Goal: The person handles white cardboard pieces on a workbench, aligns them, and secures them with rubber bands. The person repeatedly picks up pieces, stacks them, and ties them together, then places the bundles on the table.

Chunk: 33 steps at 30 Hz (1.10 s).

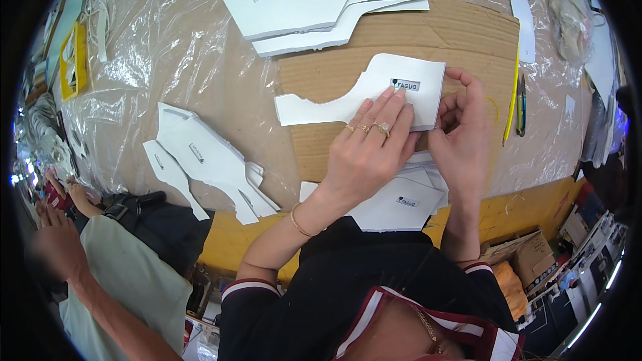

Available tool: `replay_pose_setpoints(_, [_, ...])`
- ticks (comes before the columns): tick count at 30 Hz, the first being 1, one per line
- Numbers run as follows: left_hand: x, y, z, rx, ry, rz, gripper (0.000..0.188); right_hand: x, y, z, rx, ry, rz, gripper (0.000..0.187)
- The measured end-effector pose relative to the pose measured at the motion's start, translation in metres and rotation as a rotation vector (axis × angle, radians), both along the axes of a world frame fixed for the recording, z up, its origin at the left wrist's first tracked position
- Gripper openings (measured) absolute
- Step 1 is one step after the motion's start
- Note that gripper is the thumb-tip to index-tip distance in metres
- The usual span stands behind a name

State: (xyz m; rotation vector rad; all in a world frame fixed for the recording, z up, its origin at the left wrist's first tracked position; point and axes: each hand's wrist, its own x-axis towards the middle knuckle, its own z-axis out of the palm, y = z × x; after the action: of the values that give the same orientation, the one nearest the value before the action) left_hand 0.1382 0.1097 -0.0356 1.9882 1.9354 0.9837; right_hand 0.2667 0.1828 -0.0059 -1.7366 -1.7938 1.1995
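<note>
A white cut-out panel [388, 67], shaped like a shoe-upper piece with a wide right end and a narrow left arm, lies on a brown cardboard sheet [461, 33]. It bears a small dark-framed label. My left hand [368, 157], with rings on it, rests flat on the panel, fingertips just below the label. At the panel's right edge, my right hand [465, 137] has its fingers curled and its thumb pressed near the lower corner. Below both hands, close to my body, are more white labelled panels [394, 210], partly covered by my left forearm.
Stacked white panels [301, 0] lie at the far side, with further panels [200, 144] at left. A yellow stick [511, 103] and a dark-and-green slim tool [521, 107] lie right of the cardboard. Clear plastic covers the table. Another person's arm [100, 294] is at lower left.
</note>
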Motion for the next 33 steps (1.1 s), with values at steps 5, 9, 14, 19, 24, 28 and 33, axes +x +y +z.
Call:
replay_pose_setpoints(5, [-0.002, 0.004, 0.002, 0.014, -0.042, 0.012, 0.028, -0.004, -0.001, 0.002, 0.028, 0.001, -0.009, 0.048])
replay_pose_setpoints(9, [-0.003, 0.005, 0.006, -0.002, -0.203, 0.091, 0.020, -0.005, 0.000, 0.002, 0.027, -0.036, -0.006, 0.042])
replay_pose_setpoints(14, [-0.006, 0.002, 0.014, -0.138, -0.595, 0.308, 0.009, -0.003, -0.001, -0.006, 0.068, -0.007, 0.007, 0.036])
replay_pose_setpoints(19, [-0.017, 0.004, 0.011, -0.119, -1.247, 0.496, 0.019, -0.004, -0.006, -0.011, 0.197, -0.073, 0.034, 0.031])
replay_pose_setpoints(24, [-0.015, 0.000, 0.002, -0.099, -1.039, 0.414, 0.019, -0.001, -0.005, -0.014, 0.281, -0.090, 0.102, 0.023])
replay_pose_setpoints(28, [-0.004, 0.000, -0.007, 0.051, -0.313, 0.131, 0.028, 0.004, -0.001, -0.018, 0.343, -0.072, 0.122, 0.025])
replay_pose_setpoints(33, [-0.003, 0.000, -0.010, 0.091, -0.039, 0.037, 0.035, 0.006, 0.003, -0.015, 0.203, -0.093, 0.136, 0.038])
